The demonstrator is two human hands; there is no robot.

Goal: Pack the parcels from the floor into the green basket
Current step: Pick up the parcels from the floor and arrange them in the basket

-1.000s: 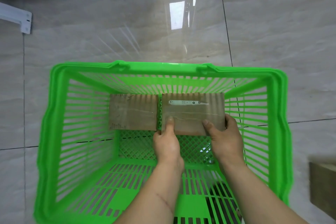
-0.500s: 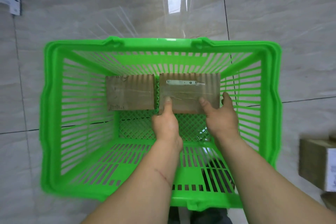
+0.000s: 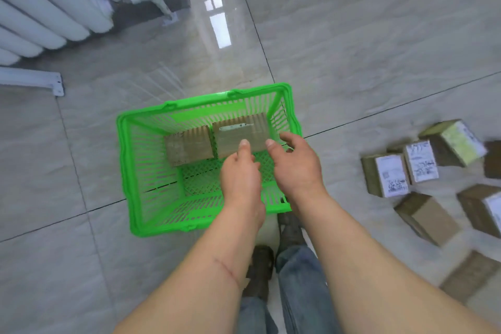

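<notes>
Parcels, two of them, lie side by side against the far wall of the green basket [image 3: 123, 149], which stands on the tiled floor [image 3: 352, 49]: a plain brown parcel [image 3: 187, 146] to the left and touching it a taped parcel [image 3: 238, 134] at the far right corner. The left hand [image 3: 240, 175] hovers over the basket with its fingers loosely curled, holding nothing; whether the thumb touches the taped parcel I cannot tell. The right hand [image 3: 296, 164] hangs beside it, fingers relaxed and slightly spread, empty. More labelled parcels [image 3: 390, 175] lie scattered on the floor well to the right. A white radiator [image 3: 48, 8] stands at the far left.
</notes>
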